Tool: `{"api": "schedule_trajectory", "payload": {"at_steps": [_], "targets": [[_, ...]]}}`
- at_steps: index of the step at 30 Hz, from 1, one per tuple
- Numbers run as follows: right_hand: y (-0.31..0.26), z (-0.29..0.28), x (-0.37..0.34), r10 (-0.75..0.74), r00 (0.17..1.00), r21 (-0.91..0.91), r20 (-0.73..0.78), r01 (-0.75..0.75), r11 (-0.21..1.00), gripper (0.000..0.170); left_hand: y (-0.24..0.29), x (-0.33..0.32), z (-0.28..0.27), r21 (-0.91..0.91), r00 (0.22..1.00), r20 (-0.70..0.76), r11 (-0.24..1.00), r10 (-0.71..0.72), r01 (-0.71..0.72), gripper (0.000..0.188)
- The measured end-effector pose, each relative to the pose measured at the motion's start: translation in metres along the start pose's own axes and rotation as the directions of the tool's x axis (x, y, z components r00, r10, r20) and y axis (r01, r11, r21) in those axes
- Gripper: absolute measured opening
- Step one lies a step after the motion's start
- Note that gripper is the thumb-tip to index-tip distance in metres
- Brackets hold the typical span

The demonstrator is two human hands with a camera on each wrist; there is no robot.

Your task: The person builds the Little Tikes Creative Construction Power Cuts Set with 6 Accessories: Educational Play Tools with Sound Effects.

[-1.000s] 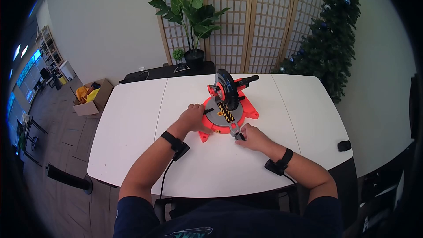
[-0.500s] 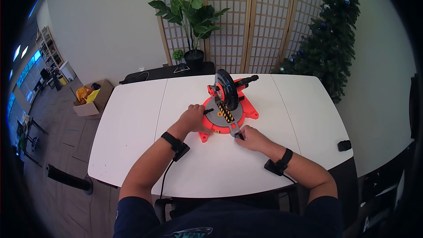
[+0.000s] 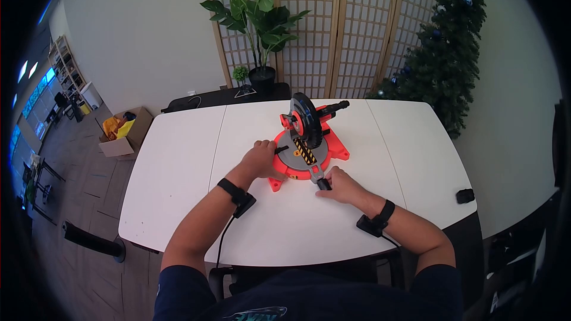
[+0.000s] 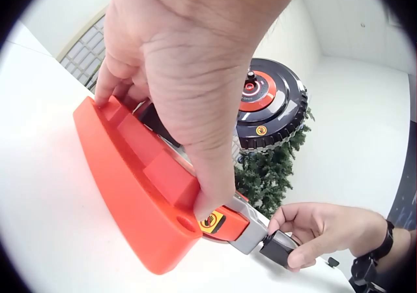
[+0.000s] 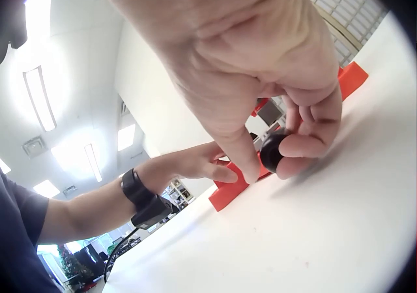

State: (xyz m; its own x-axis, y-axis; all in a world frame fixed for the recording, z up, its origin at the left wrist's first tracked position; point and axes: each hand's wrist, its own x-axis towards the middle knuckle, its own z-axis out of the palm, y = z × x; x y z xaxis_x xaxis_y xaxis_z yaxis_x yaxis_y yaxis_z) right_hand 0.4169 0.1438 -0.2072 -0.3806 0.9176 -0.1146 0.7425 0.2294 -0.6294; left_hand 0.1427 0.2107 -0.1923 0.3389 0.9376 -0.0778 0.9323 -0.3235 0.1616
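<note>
A toy miter saw [image 3: 295, 163] with an orange-red base, a grey round table and a black toothed blade [image 3: 309, 120] stands on the white table. My left hand [image 3: 259, 160] holds the left side of its base; in the left wrist view the thumb lies by a yellow warning sticker [image 4: 210, 222] and the fingers reach over the far end. At the front, a black knob [image 3: 323, 184] sticks out from a grey arm [image 4: 247, 237]. My right hand [image 3: 346, 188] has its fingers curled about this knob, thumb on the opposite side, as the right wrist view shows.
A small black object [image 3: 464, 196] lies at the table's right edge. Behind the table [image 3: 178, 160] stand a potted plant [image 3: 262, 77], a lattice screen [image 3: 363, 30] and a decorated Christmas tree [image 3: 440, 59]. An open cardboard box [image 3: 128, 137] sits on the floor at left.
The fingers of my right hand have shifted on the knob, which now shows more of its black side. My left hand and the saw have stayed in place.
</note>
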Motion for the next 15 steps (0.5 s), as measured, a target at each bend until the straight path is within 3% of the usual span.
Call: {"api": "schedule_trajectory", "payload": {"at_steps": [2, 8, 11, 15], "targets": [[0.006, 0.003, 0.001, -0.051, 0.999, -0.029, -0.011, 0.051, 0.998, 0.046, -0.001, 0.000, 0.001, 0.001, 1.000, -0.003, 1.000, -0.001, 0.001, 0.109], [0.017, 0.013, 0.009, 0.016, 1.000, 0.091, -0.014, -0.015, 0.996, 0.035, 0.000, -0.001, 0.000, -0.014, 1.000, -0.007, 1.000, -0.004, 0.004, 0.110], [0.017, 0.014, 0.011, 0.084, 0.994, 0.157, 0.072, -0.094, 0.983, 0.033, -0.001, -0.001, 0.001, -0.020, 1.000, -0.018, 1.000, 0.004, -0.004, 0.110], [0.030, 0.026, 0.016, 0.162, 0.986, 0.378, 0.027, -0.160, 0.912, 0.030, -0.003, 0.000, 0.002, -0.022, 1.000, -0.019, 1.000, 0.009, -0.010, 0.109]]}}
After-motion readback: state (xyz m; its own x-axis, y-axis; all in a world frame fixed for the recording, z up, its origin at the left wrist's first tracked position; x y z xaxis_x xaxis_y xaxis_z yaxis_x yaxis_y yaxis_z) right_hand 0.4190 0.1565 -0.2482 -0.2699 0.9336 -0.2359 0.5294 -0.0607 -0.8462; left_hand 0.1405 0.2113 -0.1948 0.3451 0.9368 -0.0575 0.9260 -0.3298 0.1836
